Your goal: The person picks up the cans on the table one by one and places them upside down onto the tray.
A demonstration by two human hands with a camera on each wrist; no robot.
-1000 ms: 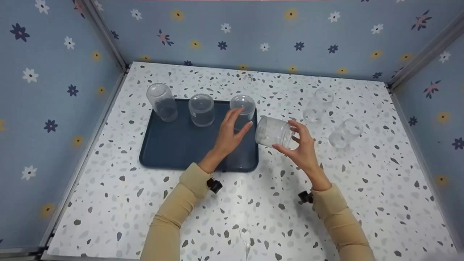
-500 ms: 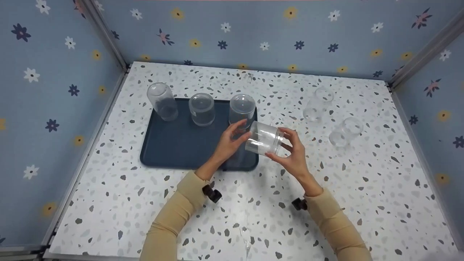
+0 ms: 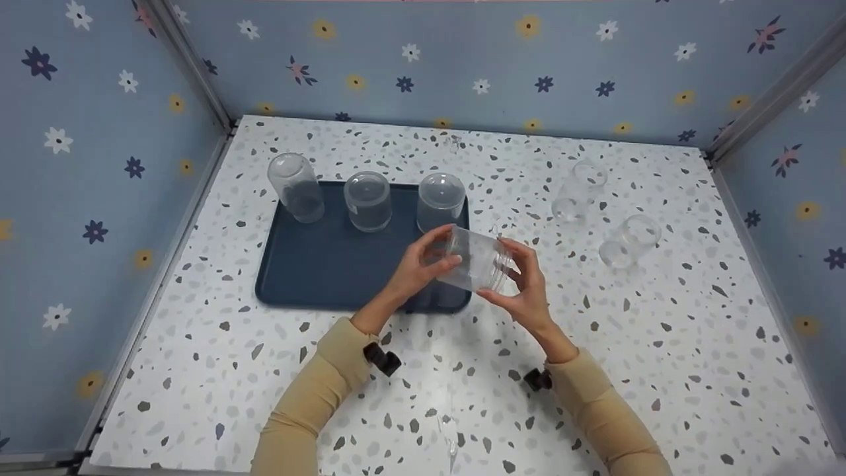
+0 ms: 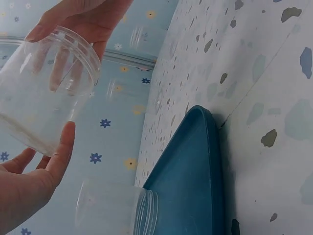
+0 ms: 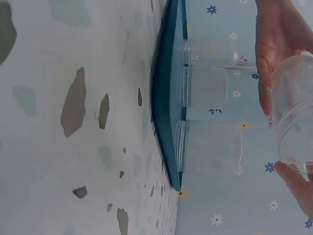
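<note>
A clear wide-mouthed jar point(image 3: 476, 260) is tilted sideways between my two hands, above the right part of the dark blue tray point(image 3: 330, 271). My left hand point(image 3: 416, 268) holds its base end with thumb and fingers. Around the threaded mouth end on the right, my right hand point(image 3: 527, 291) grips with thumb below and fingers above. In the left wrist view the jar point(image 4: 44, 93) looks see-through, with nothing visible inside. Three clear jars stand mouth-down along the tray's far edge: a tall one point(image 3: 295, 186) at left, a shorter one point(image 3: 368, 201) in the middle, another point(image 3: 441, 197) at right.
Two clear, slim, waisted containers point(image 3: 579, 192) point(image 3: 630, 242) stand on the speckled white table point(image 3: 661, 370) to the right. Blue flowered panels point(image 3: 462, 59) enclose the back and both sides.
My right hand has brought the jar left and toward me, over the tray's right part. My left hand has moved from near the right-hand standing jar onto the held jar's base end.
</note>
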